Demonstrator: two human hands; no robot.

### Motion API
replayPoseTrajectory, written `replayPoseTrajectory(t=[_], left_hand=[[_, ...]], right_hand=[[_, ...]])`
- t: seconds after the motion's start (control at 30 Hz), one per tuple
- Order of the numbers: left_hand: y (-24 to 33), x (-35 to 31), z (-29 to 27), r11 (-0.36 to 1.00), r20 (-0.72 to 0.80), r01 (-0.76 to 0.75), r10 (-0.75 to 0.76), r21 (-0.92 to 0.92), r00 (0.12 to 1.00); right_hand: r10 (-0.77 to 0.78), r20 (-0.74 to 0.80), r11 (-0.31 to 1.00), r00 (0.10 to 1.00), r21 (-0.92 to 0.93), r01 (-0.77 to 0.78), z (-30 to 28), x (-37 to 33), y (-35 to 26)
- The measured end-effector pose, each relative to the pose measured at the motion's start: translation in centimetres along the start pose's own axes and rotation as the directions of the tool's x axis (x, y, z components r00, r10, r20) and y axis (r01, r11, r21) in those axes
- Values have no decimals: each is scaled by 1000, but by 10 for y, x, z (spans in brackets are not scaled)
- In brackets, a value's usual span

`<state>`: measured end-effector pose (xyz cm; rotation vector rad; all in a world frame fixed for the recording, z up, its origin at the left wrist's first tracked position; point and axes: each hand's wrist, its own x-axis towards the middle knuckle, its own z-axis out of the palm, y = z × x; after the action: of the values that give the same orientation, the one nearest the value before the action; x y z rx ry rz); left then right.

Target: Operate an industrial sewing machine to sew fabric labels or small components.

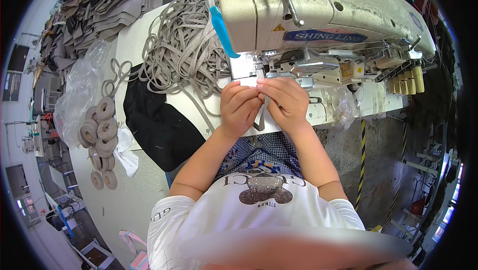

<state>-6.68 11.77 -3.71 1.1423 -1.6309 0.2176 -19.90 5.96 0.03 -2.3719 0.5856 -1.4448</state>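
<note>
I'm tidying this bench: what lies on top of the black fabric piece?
Grey strap loops from the tangled heap trail over the top edge of the black fabric piece, and one strand runs beside its right edge. Whatever lies under the fabric is covered.

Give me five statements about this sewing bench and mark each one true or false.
1. Both hands, left hand and right hand, pinch a grey strap in front of the sewing machine. True.
2. The tangled heap of grey webbing lies to the person's right. False: it lies to the left.
3. Rolled grey coils sit at the table's left edge. True.
4. The black fabric piece covers the hands. False: it lies left of them.
5. The machine is dark green. False: it is cream.
</note>
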Motion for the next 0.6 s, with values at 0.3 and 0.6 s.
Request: replayPoseTrajectory(t=[0.3,0.6], left_hand=[[-1,-2,1,1000,-3,2,-2,2,1000],[1,-2,0,1000,9,12,-12,2,1000]], right_hand=[[3,3,1000,1000,-13,-3,1,0,-1],[1,6,1000,1000,-24,-1,0,-1,0]])
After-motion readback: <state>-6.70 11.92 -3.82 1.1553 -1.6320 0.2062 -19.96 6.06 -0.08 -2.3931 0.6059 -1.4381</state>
